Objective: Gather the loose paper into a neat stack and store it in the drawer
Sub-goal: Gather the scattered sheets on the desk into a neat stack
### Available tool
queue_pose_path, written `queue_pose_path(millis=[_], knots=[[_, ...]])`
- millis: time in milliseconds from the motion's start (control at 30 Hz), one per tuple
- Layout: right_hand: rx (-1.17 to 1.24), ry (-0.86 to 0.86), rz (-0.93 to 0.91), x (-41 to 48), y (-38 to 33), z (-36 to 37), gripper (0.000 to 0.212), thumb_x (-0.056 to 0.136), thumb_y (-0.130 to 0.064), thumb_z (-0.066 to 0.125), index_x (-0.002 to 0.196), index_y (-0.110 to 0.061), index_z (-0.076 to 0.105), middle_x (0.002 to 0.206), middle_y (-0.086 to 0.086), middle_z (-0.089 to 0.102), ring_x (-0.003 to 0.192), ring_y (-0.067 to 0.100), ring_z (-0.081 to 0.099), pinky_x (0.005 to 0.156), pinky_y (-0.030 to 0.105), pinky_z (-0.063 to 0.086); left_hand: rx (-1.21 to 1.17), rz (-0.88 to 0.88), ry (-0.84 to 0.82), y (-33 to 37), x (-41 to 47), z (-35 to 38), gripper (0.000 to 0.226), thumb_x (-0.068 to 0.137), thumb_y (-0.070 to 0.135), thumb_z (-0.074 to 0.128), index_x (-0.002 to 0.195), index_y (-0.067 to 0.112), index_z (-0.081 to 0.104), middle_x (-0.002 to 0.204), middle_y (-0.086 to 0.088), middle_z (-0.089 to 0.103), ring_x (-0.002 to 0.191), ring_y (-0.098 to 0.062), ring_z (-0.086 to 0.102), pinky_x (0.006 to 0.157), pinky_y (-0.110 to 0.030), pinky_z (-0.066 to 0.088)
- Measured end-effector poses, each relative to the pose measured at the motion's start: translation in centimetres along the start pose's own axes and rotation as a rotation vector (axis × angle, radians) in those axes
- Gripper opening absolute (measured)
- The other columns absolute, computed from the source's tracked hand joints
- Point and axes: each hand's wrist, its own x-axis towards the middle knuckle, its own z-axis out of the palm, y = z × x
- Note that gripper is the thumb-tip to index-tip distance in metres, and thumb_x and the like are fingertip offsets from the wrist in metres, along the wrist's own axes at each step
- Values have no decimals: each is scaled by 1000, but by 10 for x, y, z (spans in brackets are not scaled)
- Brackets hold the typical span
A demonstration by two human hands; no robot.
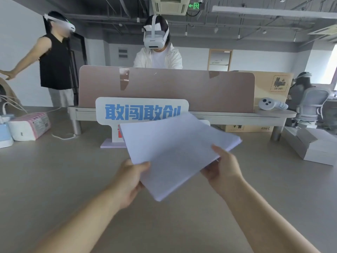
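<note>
- tissue pack [29, 126] – far left, lying on the surface [54, 179].
- left hand [127, 181] – grip closed on the near-left edge of the paper stack [175, 152], thumb on top, fingers beneath.
- paper stack held between both grips, raised off the surface and tilted; its far edge overlaps the blue-lettered sign [142, 110].
- right hand [222, 170] – grip pinching the stack's right edge, thumb on top.
- white box [313, 147] – far right.

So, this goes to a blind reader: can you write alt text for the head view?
The left grip and right grip hold a stack of white paper above a pale table. Behind it stands a sign with blue lettering.
</note>
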Motion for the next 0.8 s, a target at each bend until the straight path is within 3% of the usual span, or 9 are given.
queue_pose_path(millis=[133,200,300,367,467,567,667,733,800], knots=[[-104,240,239,13,-35,-47,37,94,-27,44,110,5,50,83,20,64,50,32,67,47,34,57,220,-230,-71,6,12,-51,30,89,-4,49,114,0,64,95,-12,75,79,-26,71,71,-33,50],[-319,191,364,19,-41,-65,54,93,-36,48,116,13,50,87,24,66,46,32,68,50,33,57,327,-309,-104,5,13,-61,23,88,-1,52,104,1,68,84,-11,77,70,-24,73,70,-32,49],[-668,35,409,20,-36,-64,46,91,-32,55,116,7,59,77,16,72,55,27,69,59,31,52,365,-367,-28,3,16,-56,16,90,17,59,96,5,68,90,-14,74,78,-27,68,70,-31,46],[-880,-15,367,19,-28,-57,31,89,-21,61,110,1,66,72,10,75,58,25,70,53,26,51,387,-374,-4,3,17,-52,24,88,24,65,104,6,67,99,-15,72,89,-29,67,76,-34,50],[-957,-68,270,17,-25,-53,17,90,-12,61,101,-2,69,73,9,77,60,23,74,48,23,52,362,-323,30,0,22,-56,30,86,22,68,112,9,60,109,-14,70,100,-34,66,89,-44,52],[-825,-183,85,16,-31,-51,22,91,-11,60,109,-2,68,97,16,77,82,31,74,64,33,58,251,-145,44,6,23,-58,13,90,18,64,102,14,63,108,-10,70,94,-28,66,83,-39,51],[-643,-262,-168,10,-35,-44,21,92,-9,57,107,-1,68,108,23,72,88,36,71,79,47,55,43,73,55,18,19,-52,19,92,14,58,110,15,65,98,-1,74,84,-19,71,72,-32,56],[-573,-286,-289,4,-39,-37,19,92,-11,58,105,-3,69,106,21,73,89,36,70,82,52,54,-44,175,48,24,16,-52,19,89,19,61,107,18,65,88,7,77,76,-9,74,65,-26,56],[-511,-307,-326,-2,-44,-33,21,87,-15,62,105,-7,70,102,15,75,86,32,72,77,46,56,-119,219,-31,29,12,-54,42,67,37,79,103,18,68,89,7,78,77,-10,75,64,-28,57]])
